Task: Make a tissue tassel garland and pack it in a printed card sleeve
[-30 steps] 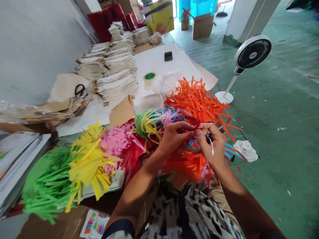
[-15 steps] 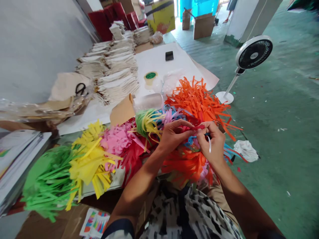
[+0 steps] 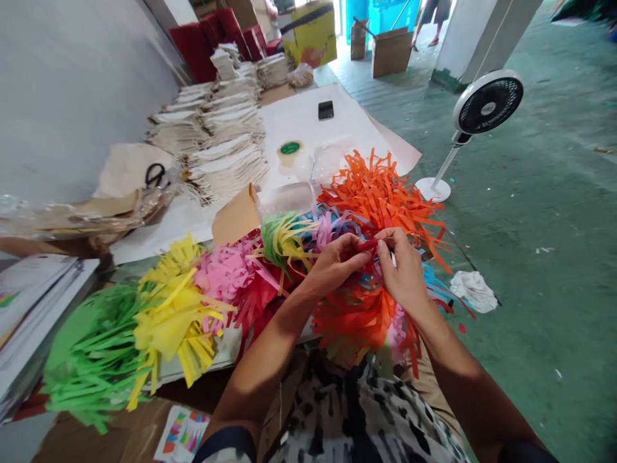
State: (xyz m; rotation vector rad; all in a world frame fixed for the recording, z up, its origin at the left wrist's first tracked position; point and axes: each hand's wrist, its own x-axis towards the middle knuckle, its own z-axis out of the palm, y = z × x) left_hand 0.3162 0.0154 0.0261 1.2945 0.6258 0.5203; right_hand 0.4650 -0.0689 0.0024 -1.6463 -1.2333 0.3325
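Between my two hands a red tissue-paper strip [image 3: 367,245] is pinched, twisted narrow. My left hand [image 3: 340,257] grips its left end between thumb and fingers. My right hand [image 3: 399,260] pinches the other end, with a bit of something white showing by its fingers. Beneath the hands lie orange tissue tassels [image 3: 357,318], with blue strips [image 3: 436,283] sticking out to the right. Past them spreads a big orange fringe pile [image 3: 385,193]. Left of my hands are a green-and-yellow bundle [image 3: 284,241], pink fringe [image 3: 226,273], yellow fringe [image 3: 173,321] and green fringe [image 3: 96,354].
Stacks of cream cloth pieces [image 3: 226,141] line the table's left side. A tape roll [image 3: 290,149], a dark phone-like device [image 3: 326,110] and scissors [image 3: 155,173] lie on the table. A white fan [image 3: 489,106] stands on the floor at right. A person's legs [image 3: 434,22] show far off.
Both hands have shifted slightly left, still pinching the red strip. My right hand has turned and the white ribbon by it is now mostly hidden. A distant person has stepped further into view.
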